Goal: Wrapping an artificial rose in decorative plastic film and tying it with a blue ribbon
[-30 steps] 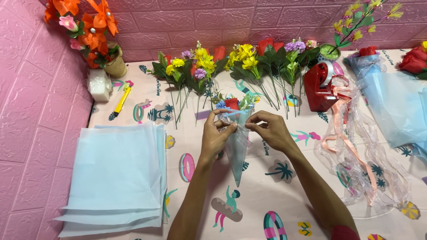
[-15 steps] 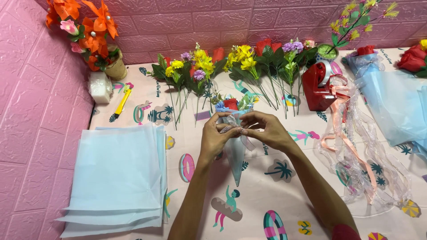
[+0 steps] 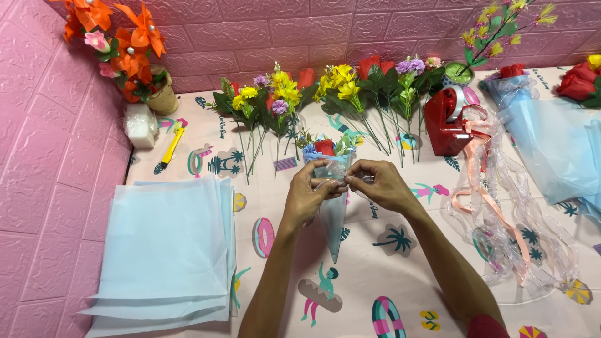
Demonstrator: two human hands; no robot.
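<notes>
Right hand [image 3: 379,184] drawn in closer to left hand [image 3: 308,195], both still pinching small wrapped bouquet [image 3: 332,188]

packages – white plastic-wrapped block [image 3: 140,124] at my far left, beside the pink wall, on the tabletop [image 3: 400,269] | shape – squat, roughly cubic, cloudy white | labels, signs, screens – I see none
</notes>
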